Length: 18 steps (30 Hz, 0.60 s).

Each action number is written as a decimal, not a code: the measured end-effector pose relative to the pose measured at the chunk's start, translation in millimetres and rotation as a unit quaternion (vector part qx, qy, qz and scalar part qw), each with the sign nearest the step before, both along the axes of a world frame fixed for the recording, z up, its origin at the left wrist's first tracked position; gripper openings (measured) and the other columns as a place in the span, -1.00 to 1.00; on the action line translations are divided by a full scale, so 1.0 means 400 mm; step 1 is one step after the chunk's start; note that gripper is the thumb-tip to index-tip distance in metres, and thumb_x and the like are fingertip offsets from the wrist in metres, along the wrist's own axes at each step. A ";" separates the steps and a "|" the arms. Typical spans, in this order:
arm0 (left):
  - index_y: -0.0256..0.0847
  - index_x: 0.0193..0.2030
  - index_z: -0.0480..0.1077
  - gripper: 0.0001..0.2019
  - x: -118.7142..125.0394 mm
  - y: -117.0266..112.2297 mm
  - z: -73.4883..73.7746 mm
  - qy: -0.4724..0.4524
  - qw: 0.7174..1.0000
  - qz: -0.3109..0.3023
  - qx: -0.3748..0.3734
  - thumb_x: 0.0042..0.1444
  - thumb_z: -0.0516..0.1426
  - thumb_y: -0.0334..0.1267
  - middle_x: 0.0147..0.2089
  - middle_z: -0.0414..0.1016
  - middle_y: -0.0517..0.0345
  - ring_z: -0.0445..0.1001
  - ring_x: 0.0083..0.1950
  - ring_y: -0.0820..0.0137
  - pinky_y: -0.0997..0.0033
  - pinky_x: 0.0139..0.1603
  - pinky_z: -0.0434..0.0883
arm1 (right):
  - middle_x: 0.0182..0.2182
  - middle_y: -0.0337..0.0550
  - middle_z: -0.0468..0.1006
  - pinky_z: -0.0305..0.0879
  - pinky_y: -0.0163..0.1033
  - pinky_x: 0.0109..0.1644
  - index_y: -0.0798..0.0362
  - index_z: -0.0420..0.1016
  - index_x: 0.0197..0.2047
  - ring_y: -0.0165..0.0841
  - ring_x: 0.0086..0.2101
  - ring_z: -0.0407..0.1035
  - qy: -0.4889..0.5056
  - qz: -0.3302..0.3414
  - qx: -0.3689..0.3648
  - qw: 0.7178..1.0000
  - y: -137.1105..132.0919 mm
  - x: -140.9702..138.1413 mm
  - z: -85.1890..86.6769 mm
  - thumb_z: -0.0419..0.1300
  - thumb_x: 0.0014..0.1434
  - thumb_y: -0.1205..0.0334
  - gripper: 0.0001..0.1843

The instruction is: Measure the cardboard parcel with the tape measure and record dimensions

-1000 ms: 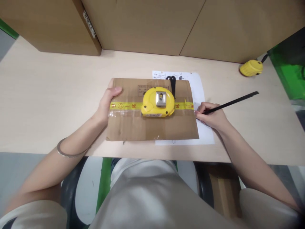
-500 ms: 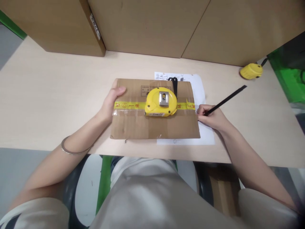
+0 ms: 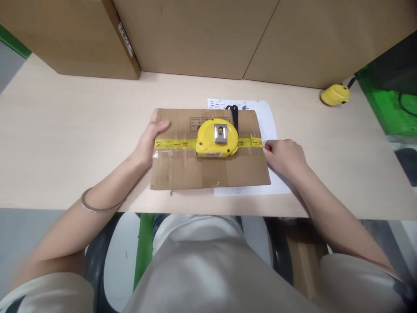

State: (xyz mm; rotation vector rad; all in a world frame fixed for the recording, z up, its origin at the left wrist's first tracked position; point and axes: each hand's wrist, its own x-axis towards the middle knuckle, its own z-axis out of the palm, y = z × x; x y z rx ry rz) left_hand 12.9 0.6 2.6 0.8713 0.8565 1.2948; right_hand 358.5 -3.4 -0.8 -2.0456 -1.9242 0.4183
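Note:
A flat cardboard box (image 3: 182,169) lies in front of me, with yellow printed tape (image 3: 176,144) across its middle. On top of it rests a yellow tape measure (image 3: 208,137) with a metal clip and a black strap (image 3: 233,115). My left hand (image 3: 150,137) grips the box's left side, thumb on its upper face. At the right side, my right hand (image 3: 286,158) is closed, its fingertips against the edge where the tape goes over. What those fingers hold is hidden; the black stick-like tool is out of sight.
Under the box lies a white sheet (image 3: 269,126) with printed marks. Another yellow tape measure (image 3: 335,94) sits at the back right. Tall cardboard boxes (image 3: 195,39) line the back of the table (image 3: 65,143); the table's front edge runs close to my body.
My right hand has turned over at the box's right edge, and the black stick-like tool that stuck out of it no longer shows. The view has shifted slightly; my left hand keeps its grip.

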 end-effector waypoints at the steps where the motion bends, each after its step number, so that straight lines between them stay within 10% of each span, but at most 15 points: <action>1: -0.13 -0.24 0.32 -0.82 0.000 0.000 0.002 0.001 1.000 -0.003 -0.003 0.09 0.24 -0.20 -0.21 0.58 0.10 0.53 0.17 0.03 0.02 0.18 0.48 | -0.72 -0.18 0.16 -0.10 -0.16 -0.36 -0.03 0.27 -0.69 -0.34 -0.57 0.02 -0.004 -0.003 0.012 1.000 0.002 -0.004 0.012 0.36 0.17 -0.10 -0.43; 5: -0.12 -0.25 0.30 -0.81 0.000 0.002 0.002 0.006 1.000 -0.006 -0.003 0.07 0.23 -0.20 -0.20 0.56 0.11 0.54 0.14 0.05 0.03 0.17 0.48 | -0.38 -0.01 0.51 0.21 -0.09 -0.18 -0.01 0.47 -0.34 -0.25 -0.36 0.31 0.030 0.031 0.133 0.990 0.020 -0.050 0.086 0.08 0.39 -0.17 -0.55; 9: -0.10 -0.24 0.30 -0.80 0.001 0.005 -0.005 0.016 1.000 -0.012 0.002 0.07 0.24 -0.17 -0.19 0.55 0.10 0.53 0.11 0.06 0.05 0.13 0.47 | 0.12 0.04 0.54 0.32 0.08 0.24 0.01 0.53 0.13 -0.07 0.14 0.42 0.054 0.269 0.220 0.936 0.040 -0.148 0.145 -0.04 0.39 -0.40 -0.30; 14: 0.07 0.13 0.40 -0.53 -0.026 -0.011 0.013 0.146 0.986 0.064 0.045 0.08 0.34 -0.09 -0.05 0.47 0.11 0.52 0.06 0.12 0.12 0.10 0.46 | 0.28 -0.10 0.50 0.14 0.27 0.45 -0.06 0.54 0.07 0.05 0.37 0.28 0.081 0.442 0.146 0.881 0.037 -0.225 0.166 0.19 0.35 -0.28 -0.50; 18: 0.08 0.13 0.53 -0.63 -0.063 -0.042 0.030 0.261 0.958 0.047 0.107 0.20 0.33 -0.02 0.15 0.48 0.08 0.38 0.34 0.09 0.08 0.43 0.29 | 0.05 -0.14 0.64 0.51 0.03 0.17 -0.08 0.37 0.01 -0.11 0.10 0.56 0.264 0.434 0.011 0.861 0.009 -0.233 0.190 0.48 0.12 -0.10 -0.46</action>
